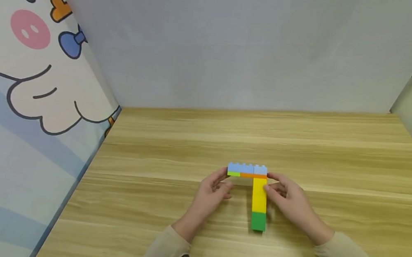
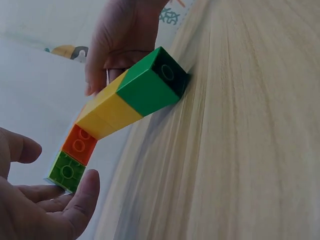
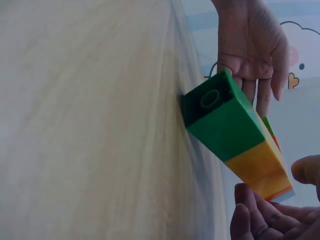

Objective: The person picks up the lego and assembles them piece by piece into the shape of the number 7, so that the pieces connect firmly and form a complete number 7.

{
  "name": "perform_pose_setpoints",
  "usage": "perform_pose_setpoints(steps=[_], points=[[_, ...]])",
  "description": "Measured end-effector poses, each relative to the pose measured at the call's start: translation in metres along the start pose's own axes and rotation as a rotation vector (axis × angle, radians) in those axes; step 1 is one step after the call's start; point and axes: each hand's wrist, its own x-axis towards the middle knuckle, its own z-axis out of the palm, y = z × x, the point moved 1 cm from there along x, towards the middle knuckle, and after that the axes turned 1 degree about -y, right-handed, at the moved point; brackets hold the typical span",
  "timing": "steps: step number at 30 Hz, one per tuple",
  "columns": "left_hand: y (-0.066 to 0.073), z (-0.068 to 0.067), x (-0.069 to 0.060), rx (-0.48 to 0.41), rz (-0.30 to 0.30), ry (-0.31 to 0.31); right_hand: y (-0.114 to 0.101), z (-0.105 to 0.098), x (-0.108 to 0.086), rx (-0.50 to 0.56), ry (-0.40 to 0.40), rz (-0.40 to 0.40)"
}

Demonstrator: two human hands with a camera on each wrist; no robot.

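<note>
A building-block structure [image 1: 259, 195] hangs between both hands. Its top bar has light-blue studded bricks [image 1: 241, 168] over lime-green and orange ones. A yellow column runs down from the bar's right end to a dark-green brick [image 2: 150, 85], whose hollow underside shows close to the table. My left hand [image 1: 211, 193] touches the bar's left end with its fingertips, the thumb apart from the bricks. On the other side my right hand [image 1: 290, 198] holds the right end of the bar and the top of the yellow column with fingers and thumb. Whether the dark-green brick touches the table cannot be told.
The wood-grain tabletop [image 1: 160, 140] extends around the hands. A pale wall [image 1: 235, 57] rises along its back edge. Panels with cartoon pictures stand at the left [image 1: 27, 86] and right. Both wrists carry small black devices over the sleeves.
</note>
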Motion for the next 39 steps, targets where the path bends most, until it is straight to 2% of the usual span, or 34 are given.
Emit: perform_pose_setpoints(steps=[5,13,19,24,31,39], points=[[-0.004,0.001,0.006,0.050,-0.041,0.023,0.004,0.004,0.003,-0.060,-0.005,-0.006],[-0.010,0.000,0.011,0.136,-0.051,0.075,0.005,0.006,0.005,-0.143,-0.019,-0.009],[-0.015,0.001,0.017,0.185,-0.036,0.049,0.006,0.005,0.006,-0.224,-0.034,-0.025],[-0.016,0.000,0.020,0.206,-0.034,0.041,0.008,0.005,0.008,-0.240,-0.055,-0.008],[-0.018,-0.001,0.021,0.252,-0.111,0.029,0.007,0.005,0.010,-0.258,-0.079,0.012],[-0.016,0.000,0.022,0.287,-0.099,-0.001,0.005,0.003,0.013,-0.269,-0.090,0.024]])
